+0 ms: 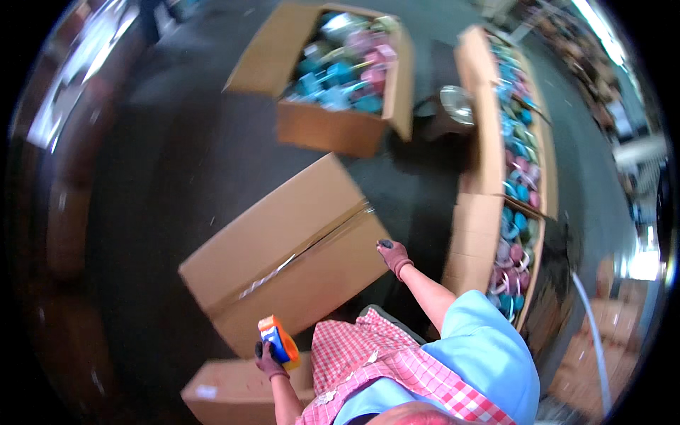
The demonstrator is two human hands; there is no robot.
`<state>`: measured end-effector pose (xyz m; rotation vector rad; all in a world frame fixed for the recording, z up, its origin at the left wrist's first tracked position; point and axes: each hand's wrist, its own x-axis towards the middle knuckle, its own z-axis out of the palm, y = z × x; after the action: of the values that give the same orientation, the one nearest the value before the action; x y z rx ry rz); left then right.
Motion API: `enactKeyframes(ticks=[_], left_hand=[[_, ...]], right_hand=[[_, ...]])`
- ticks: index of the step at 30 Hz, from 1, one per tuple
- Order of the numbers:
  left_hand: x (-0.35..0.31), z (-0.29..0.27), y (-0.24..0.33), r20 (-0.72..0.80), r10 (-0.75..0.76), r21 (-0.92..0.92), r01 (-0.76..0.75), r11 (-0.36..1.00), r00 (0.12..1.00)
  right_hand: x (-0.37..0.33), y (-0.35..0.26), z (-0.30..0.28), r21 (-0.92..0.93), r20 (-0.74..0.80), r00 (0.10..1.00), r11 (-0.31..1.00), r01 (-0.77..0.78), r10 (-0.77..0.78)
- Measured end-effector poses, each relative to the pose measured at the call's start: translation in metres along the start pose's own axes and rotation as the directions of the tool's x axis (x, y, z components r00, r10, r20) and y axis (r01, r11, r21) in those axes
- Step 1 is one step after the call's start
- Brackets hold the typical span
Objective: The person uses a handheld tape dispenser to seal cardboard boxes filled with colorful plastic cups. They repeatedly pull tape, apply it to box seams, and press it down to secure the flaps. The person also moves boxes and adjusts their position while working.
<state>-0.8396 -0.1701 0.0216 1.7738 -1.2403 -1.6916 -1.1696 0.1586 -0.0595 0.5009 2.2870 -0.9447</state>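
Note:
A large closed cardboard box (pixel 273 219) lies at an angle in front of me. Shiny tape runs along part of its middle seam. My left hand (pixel 269 361), in a maroon glove with dark fingertips, is closed round an orange and blue tape dispenser (pixel 280 343) by the box's near edge. At the box's right corner is my gloved right hand (pixel 394 256), its fingers bent against the cardboard edge. The exact grip there is partly hidden.
An open carton (pixel 329 127) of teal and pink handled pieces stands ahead. More open cartons (pixel 476 234) with similar pieces line my right, near a dark stool-like object (pixel 453 117). Another cardboard box (pixel 234 389) sits by my left forearm. Stacked boxes (pixel 602 347) stand far right.

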Motion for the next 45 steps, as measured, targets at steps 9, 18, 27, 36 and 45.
enactKeyframes(ticks=[9, 18, 27, 36, 45], left_hand=[[-0.033, 0.075, 0.014, 0.258, 0.046, 0.031, -0.055, 0.998, 0.965], [-0.106, 0.269, 0.021, 0.062, 0.03, 0.162, -0.039, 0.986, 0.998], [-0.194, 0.478, 0.034, 0.459, -0.034, 0.018, 0.029, 0.999, 0.888], [-0.154, 0.512, 0.048, 0.35, 0.047, 0.072, -0.076, 0.994, 0.936], [-0.019, 0.539, 0.104, 0.227, 0.1, 0.066, -0.118, 0.991, 0.969]], right_hand=[[-0.013, 0.166, -0.097, -0.446, 0.099, 0.956, 0.846, 0.29, -0.276], [0.08, 0.126, -0.241, -0.099, 0.12, 0.989, 0.992, -0.075, 0.087], [0.164, 0.155, -0.395, 0.674, 0.11, 0.943, 0.674, -0.302, 0.313], [0.182, 0.136, -0.326, 0.476, 0.365, 0.871, 0.739, -0.477, 0.328], [0.269, -0.006, -0.338, 0.52, 0.294, 0.924, 0.77, -0.37, 0.245]])
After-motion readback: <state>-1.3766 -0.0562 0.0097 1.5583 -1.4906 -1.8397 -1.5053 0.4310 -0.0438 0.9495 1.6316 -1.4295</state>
